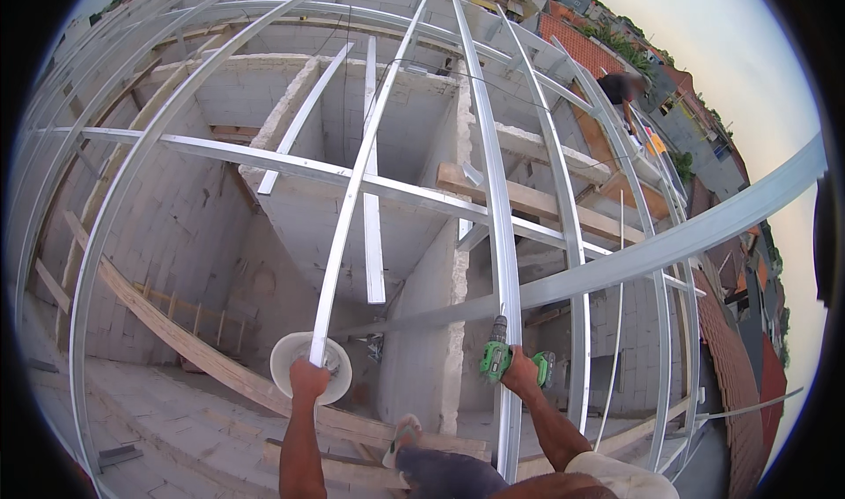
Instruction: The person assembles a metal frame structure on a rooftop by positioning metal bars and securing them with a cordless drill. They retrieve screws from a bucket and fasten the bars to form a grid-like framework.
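Observation:
My left hand (310, 378) is closed around the lower part of a silver metal rafter (361, 169). Right by it is a white bucket (286, 363) with some small things inside that I cannot make out; whether the hand also touches its rim is unclear. In my right hand (521, 371) is a green cordless drill (495, 359), its black chuck pointing away from me. The drill is over another metal rafter (493, 173), whose lower end passes beneath my right wrist.
A long metal channel (669, 251) slants across the view above the rafters. A crossbar (290, 163) runs under them. Below are block walls (422, 323), deep rooms and a wooden plank (176, 323). My sandalled foot (405, 436) is near the planks. Another person (620, 90) works at far right.

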Motion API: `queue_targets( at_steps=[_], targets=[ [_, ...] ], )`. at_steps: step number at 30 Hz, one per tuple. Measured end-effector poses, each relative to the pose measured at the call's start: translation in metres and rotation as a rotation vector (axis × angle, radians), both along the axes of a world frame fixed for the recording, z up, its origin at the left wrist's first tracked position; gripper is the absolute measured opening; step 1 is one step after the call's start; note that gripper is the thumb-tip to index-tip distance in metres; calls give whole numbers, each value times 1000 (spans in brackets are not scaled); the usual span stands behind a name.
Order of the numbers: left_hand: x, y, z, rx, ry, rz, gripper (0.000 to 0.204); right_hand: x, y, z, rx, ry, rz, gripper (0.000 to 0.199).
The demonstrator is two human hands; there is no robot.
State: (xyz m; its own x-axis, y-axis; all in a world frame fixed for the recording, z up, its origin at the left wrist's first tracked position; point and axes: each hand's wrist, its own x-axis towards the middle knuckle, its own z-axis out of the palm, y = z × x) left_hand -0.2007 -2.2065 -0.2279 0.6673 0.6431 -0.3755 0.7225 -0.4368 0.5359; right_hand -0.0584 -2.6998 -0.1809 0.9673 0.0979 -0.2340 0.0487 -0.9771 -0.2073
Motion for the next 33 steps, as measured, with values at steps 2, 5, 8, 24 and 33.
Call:
queue_targets(
  at_steps=[2,5,8,24,33],
  targets=[
    [4,-2,3,-10,-1,-4,32,2,-13,-2,-9,-28,8,63],
    [-5,9,-8,10,25,-48,34,0,-11,-5,-18,-65,76,59],
    [-6,13,-10,6,75,-55,33,2,-22,-13,-44,-40,99,56],
    [8,3,-9,13,80,-122,35,2,-54,10,-185,-45,148,60],
    [10,4,-7,9,88,-91,39,-37,-13,67,267,-95,348,63]
  ],
)
